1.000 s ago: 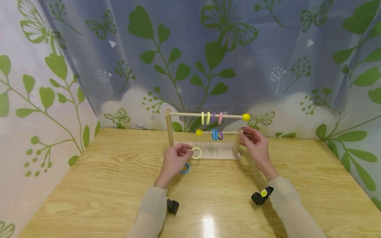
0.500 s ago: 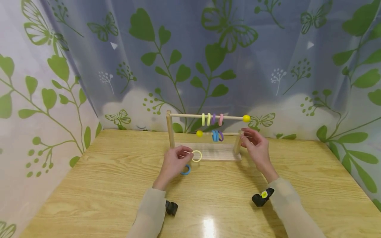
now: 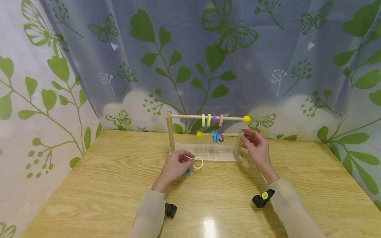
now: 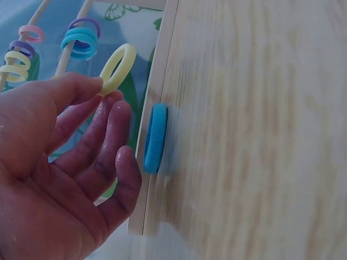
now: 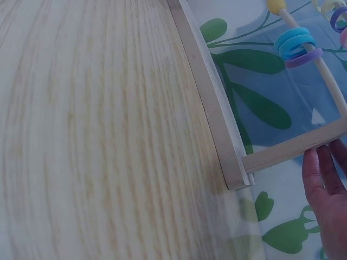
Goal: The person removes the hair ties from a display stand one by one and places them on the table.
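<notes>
My left hand (image 3: 175,165) pinches a yellow hair tie (image 3: 198,162) between thumb and fingertips, in front of the wooden rack (image 3: 208,153). In the left wrist view this yellow hair tie (image 4: 118,69) stands out past the thumb tip. A ribbed blue hair tie (image 4: 155,138) lies on the table by the rack's front edge, partly behind my left hand in the head view. My right hand (image 3: 258,147) holds the rack's short right post (image 3: 238,143); the right wrist view shows fingertips (image 5: 312,157) against the post, the thumb out of sight.
The upper rod (image 3: 186,116) carries yellow, purple and pink hair ties and ends in a yellow ball (image 3: 247,119). Blue and purple hair ties (image 3: 216,136) hang on the lower rod, which ends in another yellow ball (image 3: 199,134). A leaf-patterned curtain (image 3: 190,66) stands behind the table (image 3: 119,185).
My left hand has come slightly down toward me with the yellow hair tie, away from the rack, and now covers more of the blue one. My right hand stays at the post.
</notes>
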`<state>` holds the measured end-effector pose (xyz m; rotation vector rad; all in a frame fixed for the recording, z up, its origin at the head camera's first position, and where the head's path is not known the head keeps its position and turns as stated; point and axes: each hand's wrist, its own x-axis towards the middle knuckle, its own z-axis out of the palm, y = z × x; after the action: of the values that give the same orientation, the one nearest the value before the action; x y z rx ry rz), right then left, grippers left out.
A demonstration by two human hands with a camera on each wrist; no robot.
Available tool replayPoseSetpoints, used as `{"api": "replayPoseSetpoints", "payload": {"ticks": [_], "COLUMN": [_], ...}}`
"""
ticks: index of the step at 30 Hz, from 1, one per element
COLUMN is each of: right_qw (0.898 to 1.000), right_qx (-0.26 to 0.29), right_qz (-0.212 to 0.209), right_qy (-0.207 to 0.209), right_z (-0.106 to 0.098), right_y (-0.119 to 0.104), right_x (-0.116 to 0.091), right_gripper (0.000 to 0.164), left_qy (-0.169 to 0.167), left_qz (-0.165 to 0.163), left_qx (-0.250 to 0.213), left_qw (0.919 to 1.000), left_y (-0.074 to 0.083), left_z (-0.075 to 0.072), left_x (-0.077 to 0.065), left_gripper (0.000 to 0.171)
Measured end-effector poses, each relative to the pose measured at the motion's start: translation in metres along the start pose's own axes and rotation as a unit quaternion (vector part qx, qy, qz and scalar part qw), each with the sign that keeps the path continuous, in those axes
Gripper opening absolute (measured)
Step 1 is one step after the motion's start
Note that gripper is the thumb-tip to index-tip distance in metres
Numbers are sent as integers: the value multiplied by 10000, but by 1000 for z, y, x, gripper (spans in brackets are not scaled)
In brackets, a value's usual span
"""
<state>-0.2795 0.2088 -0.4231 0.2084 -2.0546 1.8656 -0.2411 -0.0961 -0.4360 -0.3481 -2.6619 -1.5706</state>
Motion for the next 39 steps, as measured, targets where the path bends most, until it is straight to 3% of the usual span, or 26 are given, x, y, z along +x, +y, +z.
{"api": "replayPoseSetpoints", "payload": {"ticks": [6, 23, 39], "right_qw": [10000, 9999, 10000], "right_qx": [45, 77, 19], "right_qz": [-44, -66, -88], "right_qy": [13, -10, -37], "right_z": [0, 0, 0], "right_y": [0, 2, 4], "right_x": [1, 1, 0], "right_gripper": [33, 33, 34], "left_qy": [-256, -596, -714], "left_qz": [-71, -61, -18], "left_qx": [192, 495, 653], "left_qw": [9995, 9970, 9953], "left_y": [0, -3, -4], "left_z": [-2, -3, -4], "left_x": [-1, 0, 0], "left_gripper": [10, 12, 10]}}
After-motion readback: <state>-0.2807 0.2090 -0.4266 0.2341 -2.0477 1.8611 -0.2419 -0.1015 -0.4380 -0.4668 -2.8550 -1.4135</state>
